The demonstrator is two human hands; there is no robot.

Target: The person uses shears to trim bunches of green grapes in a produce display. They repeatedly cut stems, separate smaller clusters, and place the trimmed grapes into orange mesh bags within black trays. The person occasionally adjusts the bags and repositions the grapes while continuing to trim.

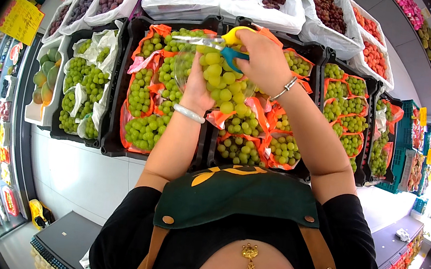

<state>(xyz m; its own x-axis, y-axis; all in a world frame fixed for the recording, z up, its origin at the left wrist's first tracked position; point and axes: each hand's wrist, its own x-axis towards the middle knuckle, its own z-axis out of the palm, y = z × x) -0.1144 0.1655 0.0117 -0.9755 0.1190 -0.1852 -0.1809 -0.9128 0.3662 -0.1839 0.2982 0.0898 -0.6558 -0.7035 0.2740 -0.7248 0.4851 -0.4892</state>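
Observation:
My right hand [261, 59] holds scissors [230, 47] with one yellow and one teal handle, the blades pointing left over the top of a bunch of green grapes [225, 83]. Behind and under that bunch is my left hand [199, 86], its fingers mostly hidden by the grapes. A clear plastic container [182, 68] shows around the bunch at my left hand; how it is held cannot be told. Below both hands are black crates [114, 122] of green grapes in orange-edged wrapping, one bunch [143, 129] lying at the left front.
White-lined boxes [262, 17] of dark red grapes stand behind the crates. To the left are a crate of green grapes [83, 90], a box of mangoes [47, 73] and a yellow sign [21, 20]. More grape crates [346, 106] and teal crates [398, 157] stand at the right.

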